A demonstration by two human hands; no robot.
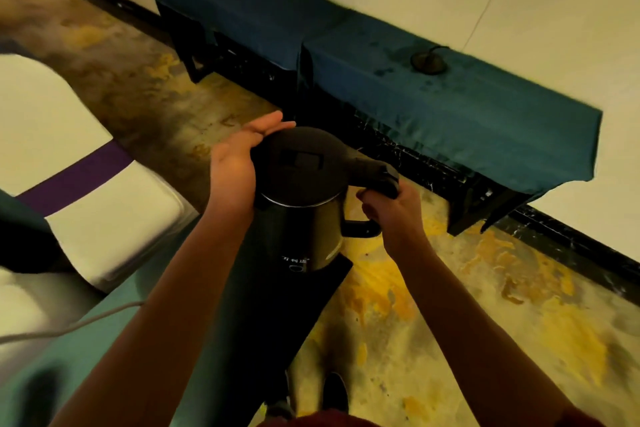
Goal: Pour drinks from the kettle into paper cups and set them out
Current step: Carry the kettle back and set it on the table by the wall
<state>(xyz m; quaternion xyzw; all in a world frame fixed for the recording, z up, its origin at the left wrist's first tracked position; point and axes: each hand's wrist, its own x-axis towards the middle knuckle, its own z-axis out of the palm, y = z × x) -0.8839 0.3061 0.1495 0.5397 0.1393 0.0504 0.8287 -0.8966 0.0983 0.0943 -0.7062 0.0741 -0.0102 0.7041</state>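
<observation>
Two hands are holding the black kettle (304,198) over the carpet, near a table corner. My left hand (239,163) is pressing flat, fingers straight, against its lid at nine o'clock. My right hand (391,211) is curling tight around the handle at three o'clock. The kettle base (428,61) is sitting on the blue-draped side table (485,121) at one o'clock.

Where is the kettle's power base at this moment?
In the head view the round power base sits with its cord on the blue-draped table against the wall, upper right, well apart from the kettle held in both hands at centre.
</observation>
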